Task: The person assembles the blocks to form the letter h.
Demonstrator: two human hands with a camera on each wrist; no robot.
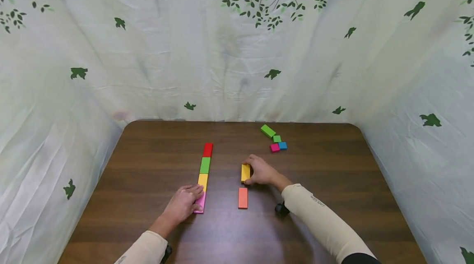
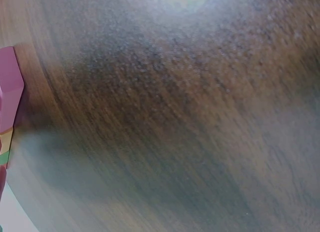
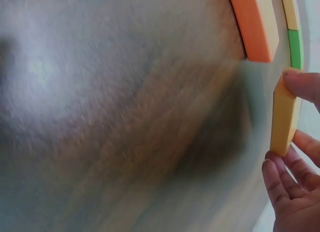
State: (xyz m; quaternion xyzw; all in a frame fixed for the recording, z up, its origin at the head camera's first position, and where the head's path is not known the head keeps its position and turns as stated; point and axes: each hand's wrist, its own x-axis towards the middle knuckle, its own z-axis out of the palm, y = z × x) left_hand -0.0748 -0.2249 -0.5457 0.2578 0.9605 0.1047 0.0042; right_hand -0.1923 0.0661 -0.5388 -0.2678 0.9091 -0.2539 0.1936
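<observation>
Head view: hands well apart on the wooden table point(image 1: 148, 161). Left hand point(image 1: 181, 203), left of middle, touches the pink block point(image 1: 200, 203), near end of a row running towards the far edge: yellow row block point(image 1: 202, 180), green row block point(image 1: 205, 165), red block point(image 1: 208, 149). Any sideways drag of those fingers could skew the row.

Right hand point(image 1: 261, 172) pinches a loose yellow block point(image 1: 245, 173) end to end, right of the row. Orange block point(image 1: 242, 198) lies just beside it, towards the near edge; a low thumb might knock it. By the far edge, right of middle: long green block point(image 1: 268, 131), small green block point(image 1: 277, 138), magenta block point(image 1: 275, 147), blue block point(image 1: 282, 145). A wide reach could scatter them.

Left wrist view: pink block at the frame's border, hand mostly cut off. Cannot tell whether it pinches or merely presses; hard pressure off-centre might tip a block.

Right wrist view: thumb on one end of the loose yellow block, fingertips at the other. Narrow hold; uneven pressure could swivel it loose. Contact with the table: cannot tell.
</observation>
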